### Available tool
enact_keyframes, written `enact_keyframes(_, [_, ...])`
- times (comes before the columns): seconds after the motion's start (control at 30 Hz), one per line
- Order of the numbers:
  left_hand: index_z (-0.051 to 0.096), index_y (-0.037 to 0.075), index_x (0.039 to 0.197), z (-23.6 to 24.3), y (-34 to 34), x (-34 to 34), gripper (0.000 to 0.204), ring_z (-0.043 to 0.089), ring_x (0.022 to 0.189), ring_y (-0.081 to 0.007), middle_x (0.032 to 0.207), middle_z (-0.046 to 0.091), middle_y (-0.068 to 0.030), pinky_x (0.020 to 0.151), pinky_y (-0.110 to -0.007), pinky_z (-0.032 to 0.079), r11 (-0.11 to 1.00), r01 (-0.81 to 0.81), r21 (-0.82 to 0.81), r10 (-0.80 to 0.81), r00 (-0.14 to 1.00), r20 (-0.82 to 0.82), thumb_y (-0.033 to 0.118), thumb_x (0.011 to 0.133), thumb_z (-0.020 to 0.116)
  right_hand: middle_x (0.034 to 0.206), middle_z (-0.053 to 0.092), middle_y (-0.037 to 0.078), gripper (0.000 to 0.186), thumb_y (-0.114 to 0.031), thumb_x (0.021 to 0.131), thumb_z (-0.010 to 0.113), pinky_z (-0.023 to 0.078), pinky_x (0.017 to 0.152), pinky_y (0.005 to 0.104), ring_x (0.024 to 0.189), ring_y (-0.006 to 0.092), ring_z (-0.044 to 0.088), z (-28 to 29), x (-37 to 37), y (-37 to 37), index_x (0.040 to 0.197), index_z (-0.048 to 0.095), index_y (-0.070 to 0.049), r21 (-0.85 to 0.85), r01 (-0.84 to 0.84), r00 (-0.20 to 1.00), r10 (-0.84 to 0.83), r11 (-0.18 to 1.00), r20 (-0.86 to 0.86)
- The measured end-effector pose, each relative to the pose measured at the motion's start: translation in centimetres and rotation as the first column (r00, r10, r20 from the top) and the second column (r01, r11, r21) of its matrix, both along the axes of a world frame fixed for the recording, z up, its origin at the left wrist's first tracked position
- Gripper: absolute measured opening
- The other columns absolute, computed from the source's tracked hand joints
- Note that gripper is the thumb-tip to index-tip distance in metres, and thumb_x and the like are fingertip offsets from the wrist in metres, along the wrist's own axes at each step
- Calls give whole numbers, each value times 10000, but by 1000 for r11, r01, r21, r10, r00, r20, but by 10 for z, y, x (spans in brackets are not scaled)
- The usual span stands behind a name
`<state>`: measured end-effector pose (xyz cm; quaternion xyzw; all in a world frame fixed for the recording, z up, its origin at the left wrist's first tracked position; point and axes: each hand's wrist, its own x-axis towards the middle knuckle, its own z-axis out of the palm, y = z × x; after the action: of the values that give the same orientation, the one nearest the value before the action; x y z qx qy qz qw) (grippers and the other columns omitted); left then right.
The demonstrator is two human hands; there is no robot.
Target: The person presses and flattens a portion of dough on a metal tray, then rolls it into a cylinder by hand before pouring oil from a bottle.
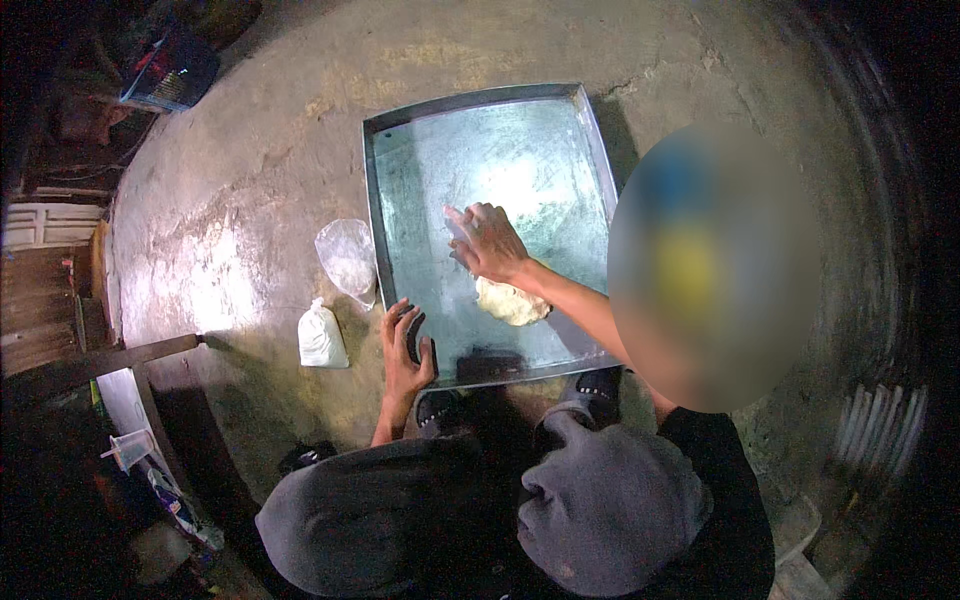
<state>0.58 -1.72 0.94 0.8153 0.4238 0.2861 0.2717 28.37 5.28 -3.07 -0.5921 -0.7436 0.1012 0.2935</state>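
Note:
A pale lump of dough (513, 303) lies in a large square metal tray (420, 230) on the floor in front of me. My right hand (490, 245) reaches in from the right, its heel at the dough's far side. Its fingers stretch forward over the tray's bottom, and part of the dough is hidden beneath the hand and wrist. At the tray's near left corner rests my left hand (405, 355), fingers apart and slightly bent, thumb toward the inside.
Left of the tray stand a tied bag of white powder (322, 337) and a clear plastic bag (348, 262) with white stuff inside. A blurred oval (710, 270) covers the right side. A wooden bench (150, 353) is at the left, a dark basket (172, 72) at the far left.

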Motion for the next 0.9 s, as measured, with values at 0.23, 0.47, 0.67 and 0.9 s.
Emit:
enact_keyframes(0.23, [551, -28, 1349, -9, 0, 3, 442, 464, 1369, -395, 1474, 417, -239, 1099, -447, 510, 993, 10, -119, 8, 988, 155, 22, 910, 582, 1203, 583, 205, 594, -397, 1009, 568, 428, 943, 506, 1108, 352, 558, 0, 2, 24, 1502, 457, -86, 10, -50, 988, 48, 999, 145])
enact_keyframes(0.47, [560, -23, 1357, 8, -1, 8, 430, 471, 1353, -384, 1471, 422, -228, 1095, -445, 506, 994, -5, -108, 13, 997, 79, 40, 931, 574, 1172, 576, 139, 509, -363, 1000, 580, 443, 901, 489, 1069, 312, 543, -17, -6, 18, 1450, 519, -132, 139, -79, 971, 45, 987, 235])
enact_keyframes(0.67, [574, -12, 1347, 3, 4, 0, 440, 476, 1350, -376, 1464, 432, -221, 1088, -443, 511, 999, 13, -32, -14, 1000, -15, 29, 910, 579, 1118, 563, 127, 474, -336, 985, 604, 445, 901, 484, 1041, 300, 545, -18, -6, 25, 1404, 548, -122, 182, -83, 990, 60, 980, 128])
enact_keyframes(0.9, [551, -26, 1362, 0, 2, 7, 481, 483, 1362, -379, 1484, 402, -226, 1100, -441, 515, 991, 13, -136, 10, 987, 163, -41, 882, 576, 1194, 584, 192, 447, -305, 1012, 556, 434, 973, 488, 1071, 363, 560, 0, 17, 39, 1392, 560, -69, -64, 28, 973, -42, 998, -227])
